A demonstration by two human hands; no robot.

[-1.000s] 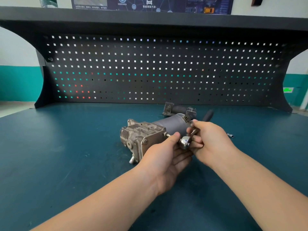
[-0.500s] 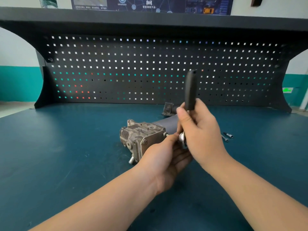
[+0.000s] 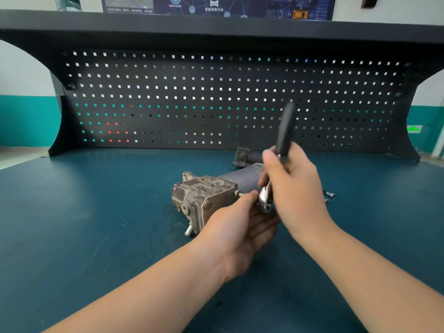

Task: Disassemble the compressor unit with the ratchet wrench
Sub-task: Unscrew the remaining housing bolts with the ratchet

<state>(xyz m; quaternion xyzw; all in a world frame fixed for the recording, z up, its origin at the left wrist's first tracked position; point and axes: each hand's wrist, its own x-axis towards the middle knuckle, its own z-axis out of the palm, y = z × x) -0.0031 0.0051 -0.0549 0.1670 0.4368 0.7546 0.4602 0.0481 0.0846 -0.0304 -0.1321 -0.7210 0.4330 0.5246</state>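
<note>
The compressor unit point(image 3: 211, 200) lies on its side near the middle of the dark teal table point(image 3: 84, 224), its finned metal block toward 9 o'clock and its grey cylindrical body running back toward 1 o'clock. The right hand point(image 3: 292, 186) grips the ratchet wrench point(image 3: 276, 169) — fingers curled round the shaft just below the black handle, which stands nearly upright and blurred, tipped a little toward 1 o'clock, while the chrome head hangs at the bottom of the hand. The left hand point(image 3: 242, 227) sits at 5 o'clock of the unit, palm turned up and fingers loosely spread beneath the wrench head; its thumb tip lies against a small bolt point(image 3: 239, 194) that sticks out of the block's near corner. Whether that hand pinches the bolt I cannot tell. At 3 o'clock of the right hand, two small sockets point(image 3: 329, 195) lie on the table, close together. Behind the unit, at 12 o'clock, a dark bracket part point(image 3: 242, 156) rests before the perforated back panel point(image 3: 216, 99).
</note>
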